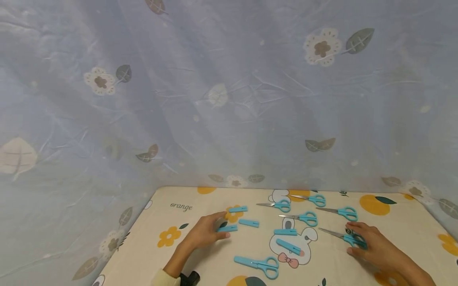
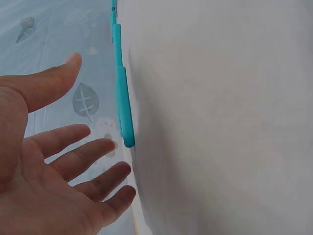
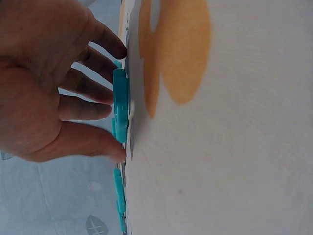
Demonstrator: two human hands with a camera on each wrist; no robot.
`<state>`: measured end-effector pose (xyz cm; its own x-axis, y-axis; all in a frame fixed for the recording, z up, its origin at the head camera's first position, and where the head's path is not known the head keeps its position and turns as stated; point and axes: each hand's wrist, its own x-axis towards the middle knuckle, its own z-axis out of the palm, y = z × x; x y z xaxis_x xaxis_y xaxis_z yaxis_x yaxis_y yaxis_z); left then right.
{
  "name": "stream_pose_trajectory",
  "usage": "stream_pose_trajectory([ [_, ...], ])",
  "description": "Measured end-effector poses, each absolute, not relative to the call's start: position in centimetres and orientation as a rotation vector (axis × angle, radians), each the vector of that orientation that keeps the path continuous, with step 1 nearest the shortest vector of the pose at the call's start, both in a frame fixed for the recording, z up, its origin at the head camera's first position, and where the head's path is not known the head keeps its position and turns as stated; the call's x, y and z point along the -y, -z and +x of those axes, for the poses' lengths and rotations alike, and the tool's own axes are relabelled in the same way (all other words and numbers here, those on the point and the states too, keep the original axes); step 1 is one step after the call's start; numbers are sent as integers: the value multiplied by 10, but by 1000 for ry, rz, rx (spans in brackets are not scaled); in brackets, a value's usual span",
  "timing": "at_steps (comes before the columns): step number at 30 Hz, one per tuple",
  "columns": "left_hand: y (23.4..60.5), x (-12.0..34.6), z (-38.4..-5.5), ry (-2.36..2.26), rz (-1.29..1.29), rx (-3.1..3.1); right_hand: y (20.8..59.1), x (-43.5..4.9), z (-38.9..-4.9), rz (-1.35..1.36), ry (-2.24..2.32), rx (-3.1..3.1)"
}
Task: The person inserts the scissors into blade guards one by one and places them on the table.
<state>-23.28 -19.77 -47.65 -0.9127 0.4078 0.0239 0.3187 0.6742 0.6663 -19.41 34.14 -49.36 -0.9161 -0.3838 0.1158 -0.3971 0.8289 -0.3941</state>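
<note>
My left hand (image 1: 205,231) is beside a blue scissor blade cover (image 1: 228,228) on the left of the cloth. In the left wrist view the fingers are spread and apart from the nearest cover (image 2: 125,110). At the right, my right hand (image 1: 375,247) has its fingers and thumb on either side of the blue handles of a pair of scissors (image 1: 348,238), whose bare blades point left. The right wrist view shows these fingers fairly straight around the handle (image 3: 121,105), without a visible grip. Whether they touch it is hard to tell.
Several uncovered scissors (image 1: 308,218) lie toward the back right. More loose blade covers (image 1: 288,246) lie in the middle. Near the front are covered scissors (image 1: 255,263). A patterned cloth (image 1: 171,226) covers the table, and a hanging curtain (image 1: 229,131) stands behind it.
</note>
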Motion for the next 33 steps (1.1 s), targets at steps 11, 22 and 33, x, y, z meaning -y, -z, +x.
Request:
stream_pose_trajectory([
  [11, 474, 190, -234, -996, 713, -2789, 487, -344, -194, 621, -593, 3059],
  [22, 478, 189, -232, -965, 704, -2818, 485, -338, -195, 573, -643, 3115],
  [33, 478, 186, -237, -854, 755, -2835, 482, -332, -192, 428, -691, 3179],
])
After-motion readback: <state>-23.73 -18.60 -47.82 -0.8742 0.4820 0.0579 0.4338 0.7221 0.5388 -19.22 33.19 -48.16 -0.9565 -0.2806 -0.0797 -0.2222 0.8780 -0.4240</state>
